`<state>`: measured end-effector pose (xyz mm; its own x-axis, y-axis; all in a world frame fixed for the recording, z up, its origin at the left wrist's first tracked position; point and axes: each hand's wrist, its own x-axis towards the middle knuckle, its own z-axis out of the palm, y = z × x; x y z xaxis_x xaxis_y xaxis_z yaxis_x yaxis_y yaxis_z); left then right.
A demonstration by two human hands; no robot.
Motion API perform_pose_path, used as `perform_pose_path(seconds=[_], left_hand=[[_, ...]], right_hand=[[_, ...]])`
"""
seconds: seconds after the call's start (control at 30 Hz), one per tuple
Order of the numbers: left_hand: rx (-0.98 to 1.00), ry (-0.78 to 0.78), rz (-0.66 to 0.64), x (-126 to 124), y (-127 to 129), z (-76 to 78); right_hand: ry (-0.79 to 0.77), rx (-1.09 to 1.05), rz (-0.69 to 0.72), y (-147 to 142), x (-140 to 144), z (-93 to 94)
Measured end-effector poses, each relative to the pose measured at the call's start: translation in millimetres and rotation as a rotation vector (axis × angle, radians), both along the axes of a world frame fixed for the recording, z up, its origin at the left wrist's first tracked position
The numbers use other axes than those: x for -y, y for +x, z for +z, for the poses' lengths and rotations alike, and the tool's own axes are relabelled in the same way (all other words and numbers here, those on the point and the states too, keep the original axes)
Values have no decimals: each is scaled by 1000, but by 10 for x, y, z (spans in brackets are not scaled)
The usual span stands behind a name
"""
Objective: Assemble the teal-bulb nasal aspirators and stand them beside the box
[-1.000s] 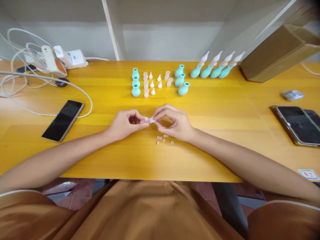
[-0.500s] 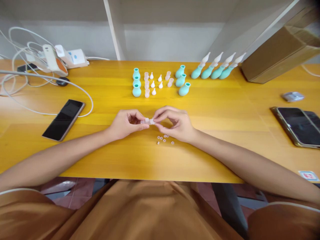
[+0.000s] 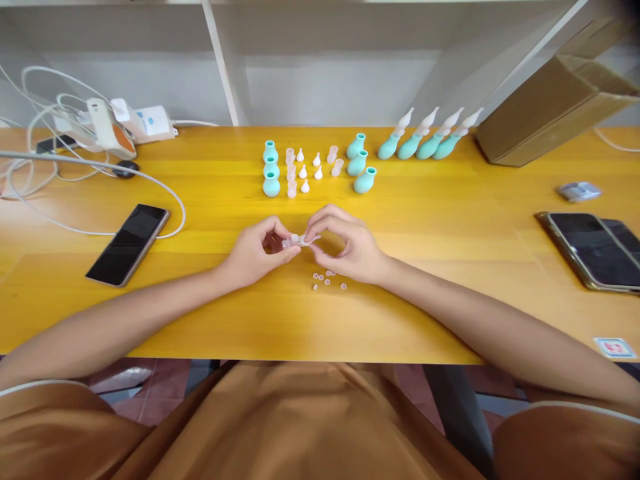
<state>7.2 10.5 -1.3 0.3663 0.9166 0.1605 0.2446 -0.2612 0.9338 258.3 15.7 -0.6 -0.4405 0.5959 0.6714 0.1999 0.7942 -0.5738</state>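
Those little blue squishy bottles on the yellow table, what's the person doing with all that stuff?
A person sits at the yellow table, pinching a small clear plastic piece between the left hand and right hand. Tiny clear rings lie just under the right hand. Farther back stand loose teal bulbs, pale tips, and four bulbs with tips fitted.

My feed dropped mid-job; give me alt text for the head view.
Over a yellow wooden table, the left hand and right hand pinch one small translucent plastic piece between their fingertips. Tiny clear caps lie beneath; teal rubber bulbs stand in rows behind.
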Motion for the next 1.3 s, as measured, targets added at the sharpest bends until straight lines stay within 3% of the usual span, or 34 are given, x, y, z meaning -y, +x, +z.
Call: perform_pose_path(seconds=[0.13,0.33,0.47,0.57,0.7,0.8,0.87,1.0,1.13,1.3], left_hand=[[24,34,27,5,17,-14],[-61,134,-24,29,-17,18],[-141,235,-86,88,-27,63],[-160,226,-104,104,-36,66],[-227,225,-142,74,-36,91],[-424,351,-277,-26,65,204],[-542,494,-330,-156,225,311],[-676,661,-232,-539,724,421],[-738,627,-144,-836,1212,262],[-780,665,-152,-862,1550,91]], right_hand=[[-18,-67,-120,178,-163,63],[-464,-37,214,156,-109,-7],[-592,-75,315,-57,50,-101],[-631,-76,322,-121,86,-103],[-582,-230,172,52,-114,-16],[-410,-467,-105,378,-488,3],[-317,-653,-302,641,-775,-53],[-300,-831,-510,1047,-1201,-297],[-362,-832,-565,1137,-1343,-491],[-380,-779,-525,1072,-1366,-517]])
